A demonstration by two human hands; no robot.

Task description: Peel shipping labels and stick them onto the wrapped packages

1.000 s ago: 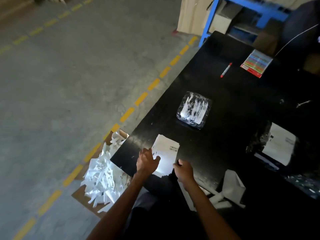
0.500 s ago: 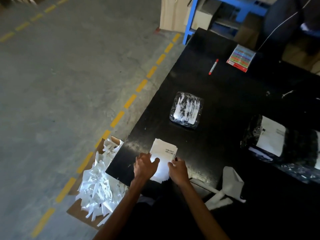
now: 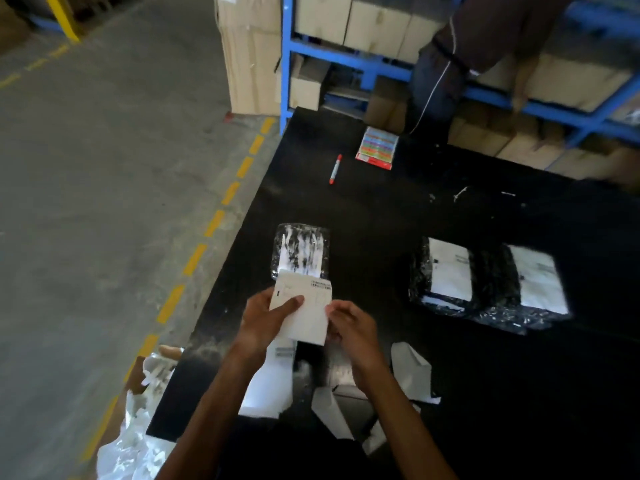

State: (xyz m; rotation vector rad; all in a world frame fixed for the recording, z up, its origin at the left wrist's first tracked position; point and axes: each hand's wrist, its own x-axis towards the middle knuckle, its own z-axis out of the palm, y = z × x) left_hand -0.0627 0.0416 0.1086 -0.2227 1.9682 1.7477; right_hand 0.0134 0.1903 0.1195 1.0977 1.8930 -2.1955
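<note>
A white shipping label (image 3: 304,311) with a barcode at its top is lifted just above the black table (image 3: 381,202). My left hand (image 3: 265,322) grips its left edge, thumb across the front. My right hand (image 3: 349,329) pinches its right edge. Directly beyond the label lies a small clear-wrapped package (image 3: 300,251) with no label on it. To the right, two black wrapped packages (image 3: 446,271) (image 3: 530,282) lie side by side, each with a white label on top. More label sheets (image 3: 273,379) lie under my forearms at the table's near edge.
A red marker (image 3: 335,169) and a colourful sticker sheet (image 3: 377,147) lie at the table's far side. A person (image 3: 450,57) stands by the blue shelving (image 3: 346,53) of cardboard boxes. A box of peeled paper scraps (image 3: 138,438) sits on the floor at left. A crumpled backing (image 3: 412,372) lies right of my arm.
The label lay flat on the table under both hands; now both hands hold it raised off the surface. The view has tilted up, bringing the shelving and both labelled packages into sight.
</note>
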